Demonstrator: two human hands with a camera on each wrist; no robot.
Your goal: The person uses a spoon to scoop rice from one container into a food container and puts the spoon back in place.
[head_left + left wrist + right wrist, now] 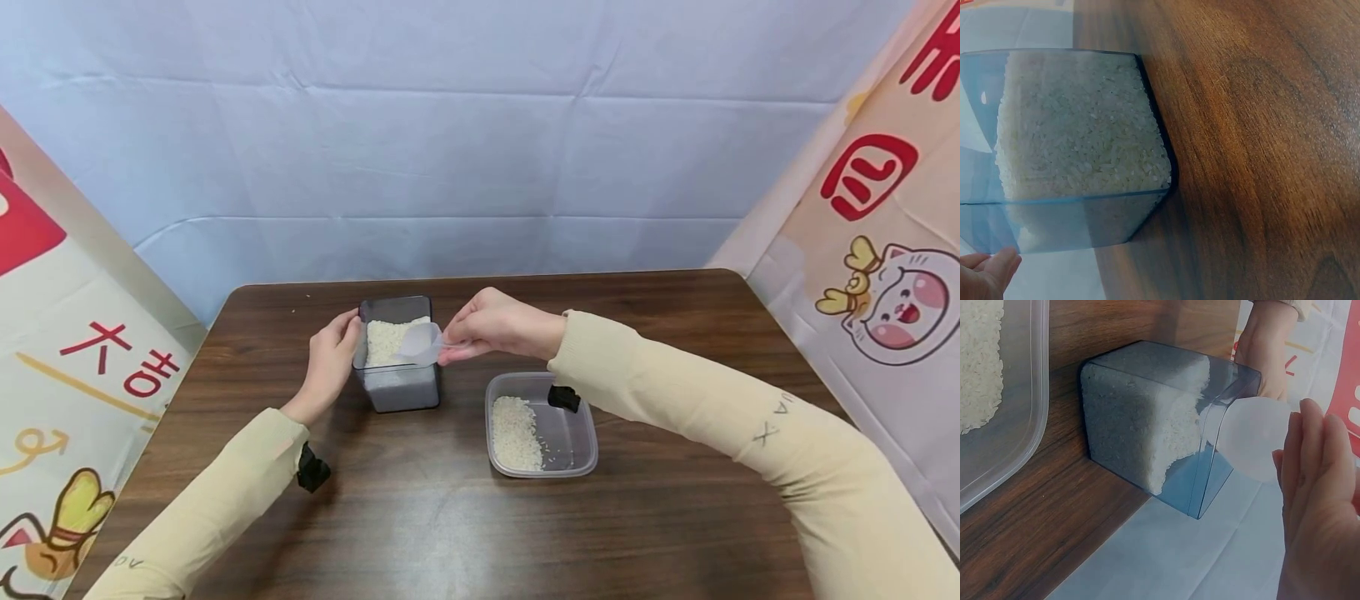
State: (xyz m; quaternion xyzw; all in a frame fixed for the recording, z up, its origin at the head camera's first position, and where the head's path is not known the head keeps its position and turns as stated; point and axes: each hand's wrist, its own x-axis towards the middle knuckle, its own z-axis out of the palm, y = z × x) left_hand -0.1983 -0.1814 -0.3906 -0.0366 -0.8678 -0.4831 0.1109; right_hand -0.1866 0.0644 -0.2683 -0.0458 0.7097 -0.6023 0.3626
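Observation:
A tall smoky-clear rice container (401, 390) stands on the table, filled with white rice (1085, 125) partway up. My left hand (332, 354) holds it at the left wall near the rim; in the left wrist view only fingertips (1007, 262) show against the wall. My right hand (491, 323) pinches the handle of a translucent white plastic scoop (420, 342). The scoop's bowl is tilted at the container's mouth, over the rice. In the right wrist view the scoop (1257, 437) overlaps the rim, and the fingers hide its handle.
A shallow clear plastic box (581, 450) sits to the right of the container, below my right forearm, with loose rice (516, 433) heaped on its left side. The dark wooden table (450, 533) ends at a back edge before a pale cloth (450, 167). Printed cloths hang on both sides.

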